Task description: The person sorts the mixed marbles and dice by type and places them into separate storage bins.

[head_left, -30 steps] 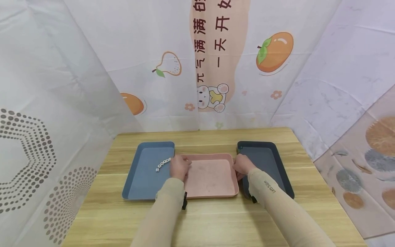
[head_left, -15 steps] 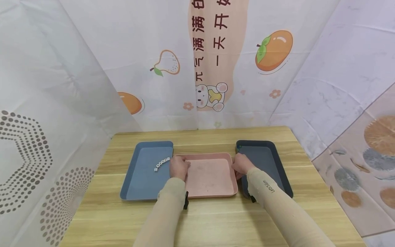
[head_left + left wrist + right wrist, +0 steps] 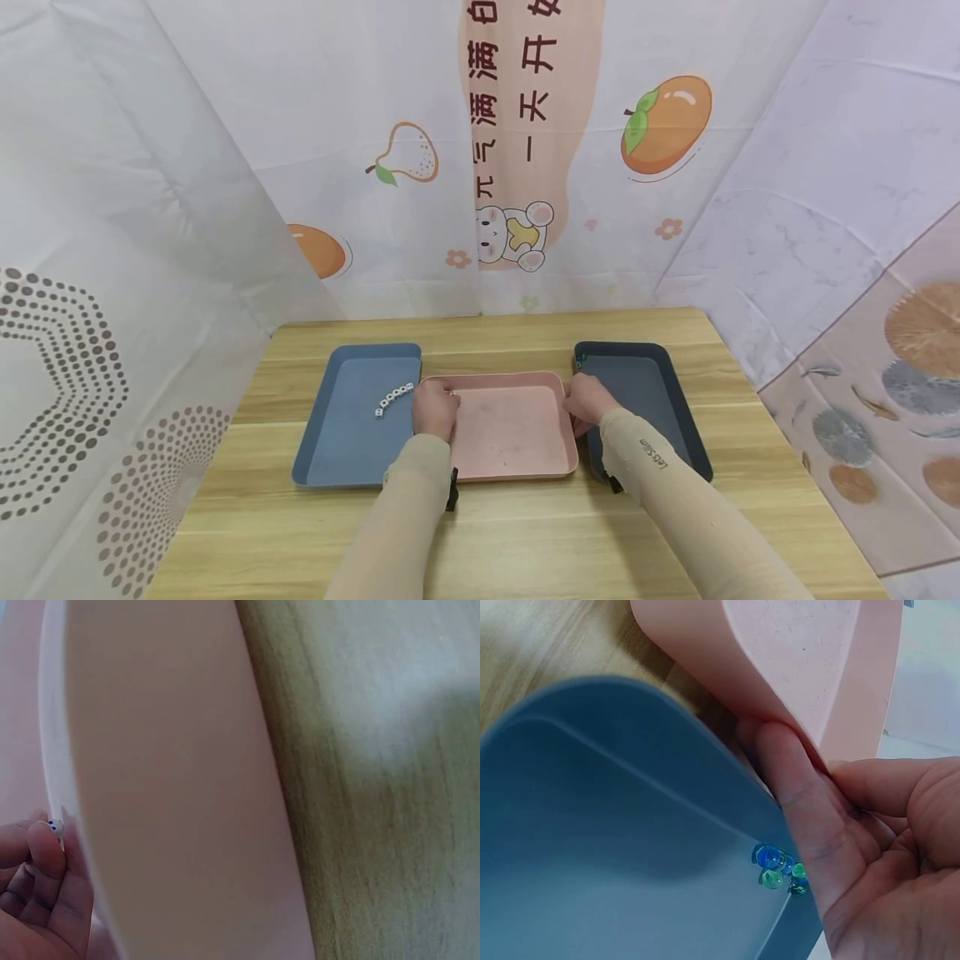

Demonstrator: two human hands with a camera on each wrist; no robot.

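Note:
My left hand (image 3: 435,407) is at the left end of the pink tray (image 3: 517,425), between it and the light blue tray (image 3: 345,450). In the left wrist view, a white die (image 3: 55,826) with blue dots shows between the thumb and fingers, beside the pink rim. Several white dice (image 3: 392,398) form a curved row in the light blue tray. At the other end, my right hand (image 3: 590,400) pinches the pink tray's rim, thumb inside and fingers outside. Some of its fingers are hidden in the head view.
A dark blue tray (image 3: 637,400) stands at the right, close beside the right hand. Several blue and green glass beads (image 3: 772,859) lie along its edge near the fingers. All trays stand on a wooden table (image 3: 525,542), with patterned cloth (image 3: 337,108) hanging behind and at the sides.
The head view has shifted very slightly. Both hands stay at the ends of the pink tray, and the dice row lies as before.

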